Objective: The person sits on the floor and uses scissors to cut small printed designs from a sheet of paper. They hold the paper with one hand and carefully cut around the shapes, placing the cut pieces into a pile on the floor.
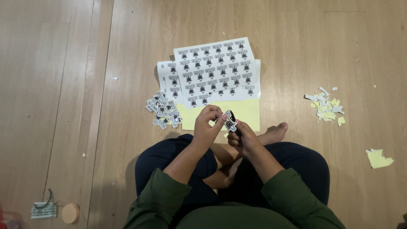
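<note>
Black-printed sticker cutout (229,120) sits pinched between left hand (206,126) and right hand (240,138), fingers closed on its edges, raised near the sticker sheets (216,70) for close handling.

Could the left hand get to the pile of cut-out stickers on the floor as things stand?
Probably yes: the pile of cut stickers lies just beside the left hand, with nothing between them, though its fingers now pinch a small sticker.

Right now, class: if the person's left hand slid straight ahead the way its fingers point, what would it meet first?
The left hand points forward and slightly right. First it would meet the small cut sticker it pinches, then likely the yellow backing sheet on the floor, though depth is unclear.
</note>
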